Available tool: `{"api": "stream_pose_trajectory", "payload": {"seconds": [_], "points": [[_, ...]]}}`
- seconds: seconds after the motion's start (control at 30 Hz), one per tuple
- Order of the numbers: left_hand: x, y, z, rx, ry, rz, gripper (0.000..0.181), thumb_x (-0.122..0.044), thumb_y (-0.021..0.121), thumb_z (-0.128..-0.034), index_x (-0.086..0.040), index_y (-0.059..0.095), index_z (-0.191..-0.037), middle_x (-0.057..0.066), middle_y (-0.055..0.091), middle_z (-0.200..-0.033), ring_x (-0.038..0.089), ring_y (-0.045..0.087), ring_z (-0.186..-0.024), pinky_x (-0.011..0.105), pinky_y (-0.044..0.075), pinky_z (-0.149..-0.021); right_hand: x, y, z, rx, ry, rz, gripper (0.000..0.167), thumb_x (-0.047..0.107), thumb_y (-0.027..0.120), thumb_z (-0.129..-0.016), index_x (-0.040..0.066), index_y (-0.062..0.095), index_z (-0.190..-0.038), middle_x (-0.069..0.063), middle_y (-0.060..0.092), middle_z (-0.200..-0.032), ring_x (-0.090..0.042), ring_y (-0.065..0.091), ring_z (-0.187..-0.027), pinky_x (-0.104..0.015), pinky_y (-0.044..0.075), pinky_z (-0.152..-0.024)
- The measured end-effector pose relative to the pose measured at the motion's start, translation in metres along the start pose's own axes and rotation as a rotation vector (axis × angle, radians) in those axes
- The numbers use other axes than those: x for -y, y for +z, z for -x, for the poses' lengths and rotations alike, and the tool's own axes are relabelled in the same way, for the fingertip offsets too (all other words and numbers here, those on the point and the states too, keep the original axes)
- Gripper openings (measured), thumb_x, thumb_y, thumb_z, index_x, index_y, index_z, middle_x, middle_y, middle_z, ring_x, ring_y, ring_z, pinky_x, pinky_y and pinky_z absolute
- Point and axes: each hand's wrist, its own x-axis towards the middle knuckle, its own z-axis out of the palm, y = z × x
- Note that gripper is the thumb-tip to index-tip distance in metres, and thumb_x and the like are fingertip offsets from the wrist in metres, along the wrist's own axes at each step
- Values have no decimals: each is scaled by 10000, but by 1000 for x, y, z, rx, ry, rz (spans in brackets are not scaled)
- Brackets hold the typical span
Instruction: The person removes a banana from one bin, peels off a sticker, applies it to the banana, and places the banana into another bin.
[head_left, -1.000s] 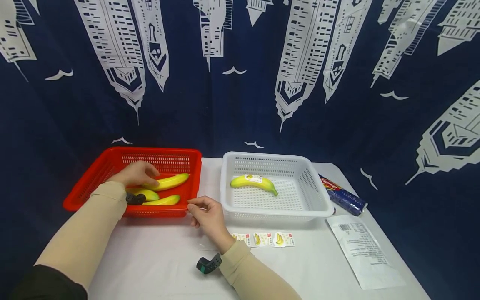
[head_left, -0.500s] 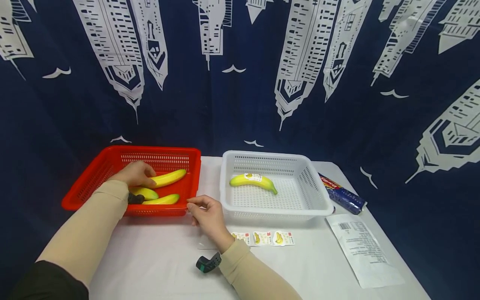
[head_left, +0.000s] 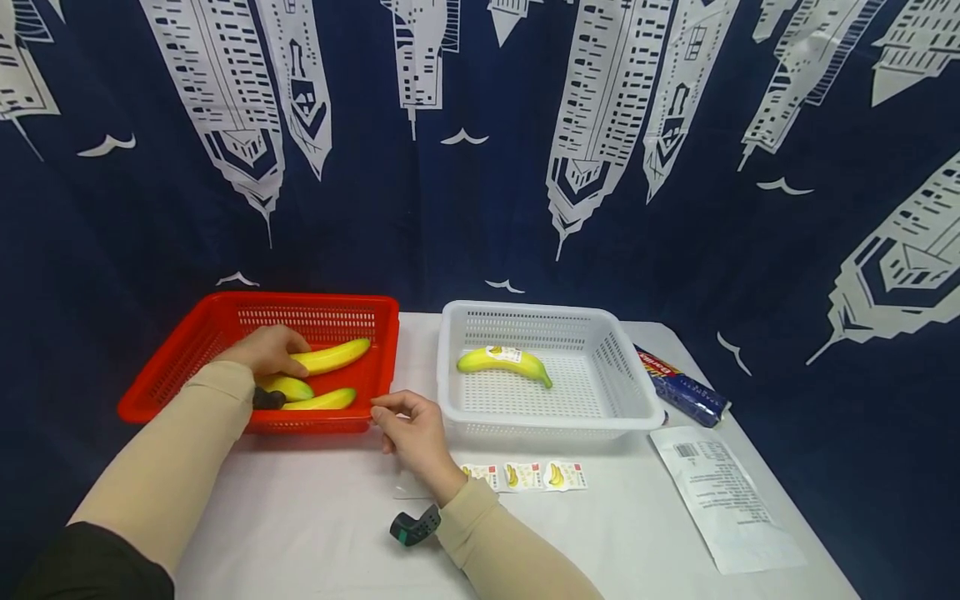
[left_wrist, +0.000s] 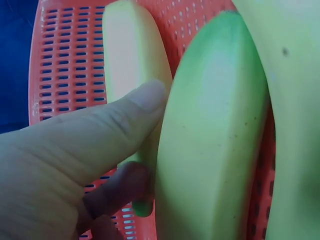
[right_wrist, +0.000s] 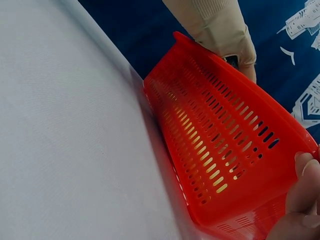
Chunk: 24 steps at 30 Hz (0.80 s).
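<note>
Broadly, a white-covered table (head_left: 300, 517) bears two baskets side by side: a red basket (head_left: 318, 426) holding three bananas and a white basket (head_left: 577, 398) with one stickered banana (head_left: 517, 367). Over the red basket's near right corner, the right hand (head_left: 415, 435) pinches the rim between thumb and fingers; that thin plastic lip looks stiff, a fair spot for steadying a basket that is probably light. Inside, the left hand (head_left: 267, 350) holds the farthest banana (head_left: 333, 357), thumb on one side and fingers curled round the other, nearer its green end. It should weigh little and feel firm, though its smooth skin may slip and would likely bruise under a hard squeeze, so a gentle grip nearer mid-body seems best balanced. Nearer the person lie two bananas (left_wrist: 215, 125), close enough to crowd the fingers. Smallest is the green tip (left_wrist: 143, 207), a poor handle.
</note>
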Motion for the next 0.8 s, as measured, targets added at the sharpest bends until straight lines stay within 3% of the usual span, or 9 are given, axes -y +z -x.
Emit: {"api": "stream_pose_trajectory", "payload": {"seconds": [0.47,0.7,0.8], "points": [[-7,-14,11,-19,-64,-32,477,-312,818,-875,-59,718,-1266,156,699,-1207,312,569,-1022,511,488,-911,0,3,0,7,-2,7,219,77,714,-951,-47,722,-1130,-260,720,-911,-96,495,-471,-185,410,-454],[-13,-29,22,-104,-57,-83,504,-359,831,-860,-122,718,-1290,140,696,-1255,332,579,-1078,565,489,-913,2,2,-1,4,-7,-4,164,67,723,-943,8,754,-1093,-306,714,-938,-87,498,-478,-192,443,-469],[-19,-32,27,-138,-48,-107,526,-399,824,-863,-155,708,-1315,139,683,-1299,330,584,-1103,562,494,-907,-1,-2,-1,-2,-6,2,185,64,719,-945,-20,739,-1108,-318,710,-941,-87,494,-478,-190,453,-475]]}}
